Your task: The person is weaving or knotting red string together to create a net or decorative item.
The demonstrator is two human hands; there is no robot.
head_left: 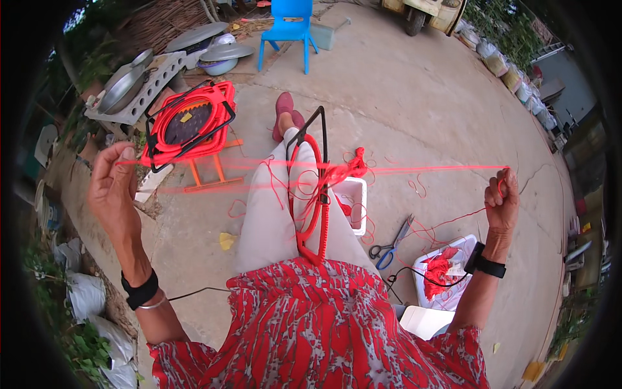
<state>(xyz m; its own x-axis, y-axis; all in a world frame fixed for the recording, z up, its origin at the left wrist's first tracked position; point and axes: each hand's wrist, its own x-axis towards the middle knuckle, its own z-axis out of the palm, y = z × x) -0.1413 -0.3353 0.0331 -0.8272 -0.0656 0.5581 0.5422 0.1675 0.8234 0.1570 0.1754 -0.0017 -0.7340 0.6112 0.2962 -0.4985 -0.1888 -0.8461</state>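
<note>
Red cord [447, 169] stretches taut, pinched by the right hand [503, 200] and, seemingly, the left hand [114, 181].

Count: left hand [113, 181], 1; right hand [503, 200], 1; black wristbands [140, 290], 2; pink shoes [284, 111], 2; red-filled white tubs [358, 188] at right, 2; scissors [392, 249], 1 pair; far blue chair [287, 30], 1.

We look across a daylit concrete yard [408, 84], a blue chair [285, 34] toward its far side, a vehicle [433, 9] beyond, sacks [496, 64] lined up beside green foliage [506, 31].
</note>
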